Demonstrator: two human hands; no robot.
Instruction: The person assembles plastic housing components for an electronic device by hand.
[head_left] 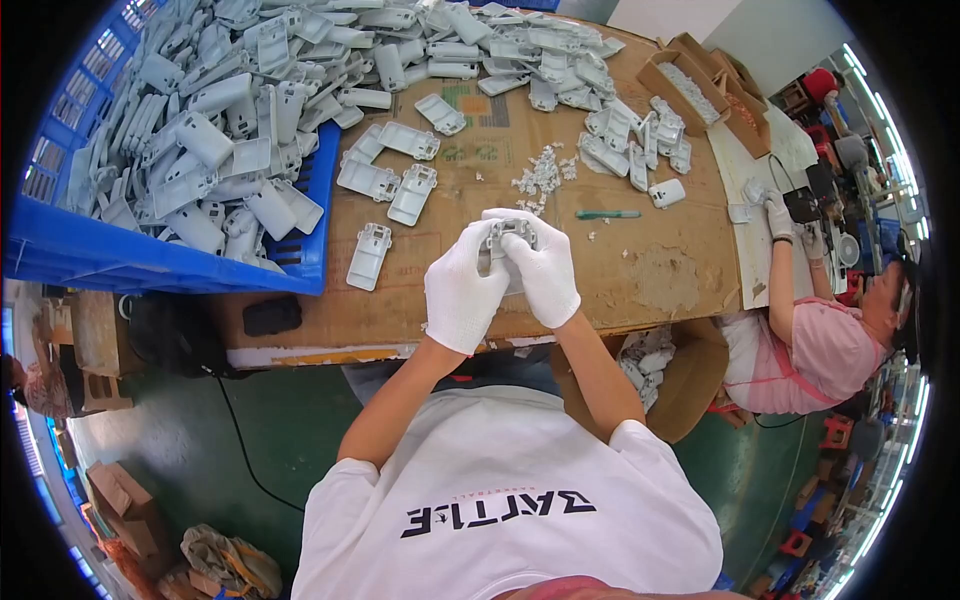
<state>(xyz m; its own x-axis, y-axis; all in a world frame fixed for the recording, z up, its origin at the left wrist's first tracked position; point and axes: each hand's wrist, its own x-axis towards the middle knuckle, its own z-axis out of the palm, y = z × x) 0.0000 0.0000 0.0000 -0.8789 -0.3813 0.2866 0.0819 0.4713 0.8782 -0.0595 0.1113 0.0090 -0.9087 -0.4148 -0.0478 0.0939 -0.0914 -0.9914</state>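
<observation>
Both my hands wear white knit gloves. My left hand (463,288) and my right hand (545,272) are closed round a light grey plastic housing (512,229) at the near side of the cardboard-covered table (480,312). My fingers hide most of the housing; a moulded end with openings shows between them. Just beyond lies a heap of small white plastic bits (540,180). A slim green tool (608,214) rests to the right of them. Several loose housing shells, one a shell (369,257) with its hollow side up, lie left of my hands.
A blue plastic crate (170,262) heaped with similar shells fills the left. More shells (560,60) are piled at the back. Boxes of small parts (690,88) stand back right. A co-worker (820,355) in gloves sits at the right. Below the table edge stands an open carton (700,375).
</observation>
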